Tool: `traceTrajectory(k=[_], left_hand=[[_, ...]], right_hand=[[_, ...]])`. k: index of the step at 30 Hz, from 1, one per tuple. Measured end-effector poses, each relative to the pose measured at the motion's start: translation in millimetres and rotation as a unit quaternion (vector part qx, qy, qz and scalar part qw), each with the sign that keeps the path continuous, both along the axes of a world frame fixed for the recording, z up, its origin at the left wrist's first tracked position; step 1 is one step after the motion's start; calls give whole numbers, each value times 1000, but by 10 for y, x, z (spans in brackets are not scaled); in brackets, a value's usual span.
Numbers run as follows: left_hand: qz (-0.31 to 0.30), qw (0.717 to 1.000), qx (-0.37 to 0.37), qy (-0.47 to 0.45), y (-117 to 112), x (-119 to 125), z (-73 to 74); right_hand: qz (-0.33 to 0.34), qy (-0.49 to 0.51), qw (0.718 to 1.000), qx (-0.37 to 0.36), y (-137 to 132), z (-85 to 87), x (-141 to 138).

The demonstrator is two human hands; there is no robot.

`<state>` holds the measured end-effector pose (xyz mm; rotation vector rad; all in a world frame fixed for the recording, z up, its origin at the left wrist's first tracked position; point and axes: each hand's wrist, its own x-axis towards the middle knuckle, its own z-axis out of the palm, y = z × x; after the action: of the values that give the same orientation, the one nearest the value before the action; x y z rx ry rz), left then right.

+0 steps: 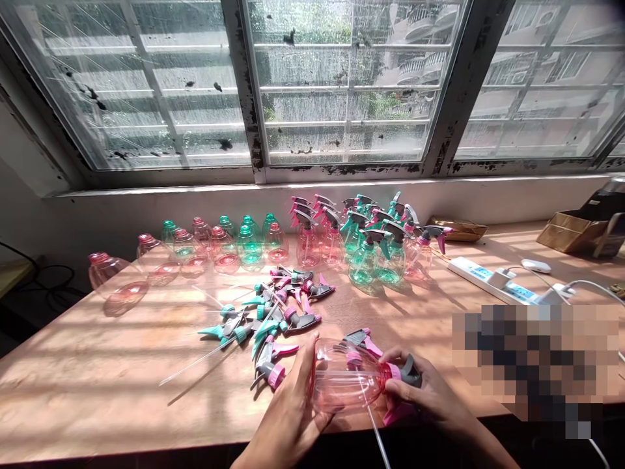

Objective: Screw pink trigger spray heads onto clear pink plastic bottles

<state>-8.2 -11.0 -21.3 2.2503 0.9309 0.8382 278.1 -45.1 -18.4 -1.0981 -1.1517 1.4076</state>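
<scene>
- Head view: we see the left hand [291,407] wrapped around the pink bottle [342,384], held sideways at the near edge of the table [97,391].
- Right hand [430,397] grips the spray head [405,372] at the bottle's neck.
- Pile of loose triggers [273,312] just behind.

Left hand [291,394] and right hand [432,394] close together — both curled.

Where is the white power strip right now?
In the head view, the white power strip lies on the right side of the wooden table, just right of the group of spray bottles with trigger heads.
</scene>
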Motion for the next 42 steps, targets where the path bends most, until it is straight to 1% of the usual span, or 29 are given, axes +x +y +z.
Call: traceTrajectory(k=[2,6,8,11,13,15,17,21,23,27,29,31,37,42], left_hand=[[7,1000,8,2,-5,-4,-16],[25,1000,-10,10,-18,-24,-47],[25,999,-10,17,-22,-30,-40],[9,1000,-7,22,-25,-22,30],[-6,1000,-5,15,-25,-6,92],[-10,1000,-2,6,-21,10,125],[-4,1000,5,0,-13,20,107],[-10,1000,4,-10,5,12,9],[-14,1000,-3,-14,4,2,2],[-12,1000,-12,-5,-17,-7,93],[-11,1000,-18,-8,-24,1,136],[-11,1000,-19,-18,-22,13,148],[-34,998,-39,-31,-5,22,55],[-20,999,-27,-11,-17,-20,28]], right_hand=[[2,0,1000,-6,-6,0,0],[9,-11,1000,5,-17,14,2],[14,-13,1000,6,-18,26,3],[15,-7,1000,1,-11,36,6],[9,0,1000,-5,-4,32,8],[7,1,1000,-6,1,23,9],[4,-4,1000,-5,1,19,7],[-11,-13,1000,-6,-11,35,-2],[-17,-20,1000,-2,-18,47,-6],[-22,-24,999,7,-18,49,-7],[-13,-15,1000,-6,-12,36,-2],[-5,-10,1000,-19,-7,22,4],[0,6,1000,-18,-14,42,-3],[10,9,999,-29,-33,66,-23]])
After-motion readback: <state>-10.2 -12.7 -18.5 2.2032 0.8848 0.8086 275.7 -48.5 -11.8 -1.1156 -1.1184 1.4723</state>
